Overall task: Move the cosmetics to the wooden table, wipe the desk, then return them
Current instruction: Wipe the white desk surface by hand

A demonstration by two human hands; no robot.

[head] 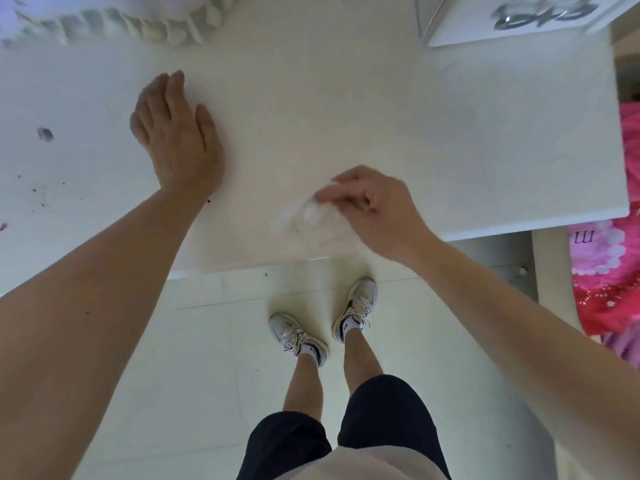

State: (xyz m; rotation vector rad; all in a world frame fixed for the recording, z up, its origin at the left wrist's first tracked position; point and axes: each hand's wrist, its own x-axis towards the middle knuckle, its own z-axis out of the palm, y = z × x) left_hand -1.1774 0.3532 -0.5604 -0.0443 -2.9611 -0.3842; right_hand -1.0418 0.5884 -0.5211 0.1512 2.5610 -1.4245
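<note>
A white desk [398, 109] fills the upper half of the head view, with no cosmetics in sight. My left hand [176, 133] lies flat on the desk at the left, fingers straight and pointing away from me. My right hand [374, 206] is near the desk's front edge, its fingers curled round a blurred white tissue [311, 211] that touches the desk top. Small dark stains [45, 134] mark the desk at the far left.
A white box with a shiny metal handle [540, 12] stands at the back right of the desk. A white ruffled item [145, 22] lies along the back left. Pink floral fabric [616, 271] is to the right. My feet stand on pale floor tiles [207, 341].
</note>
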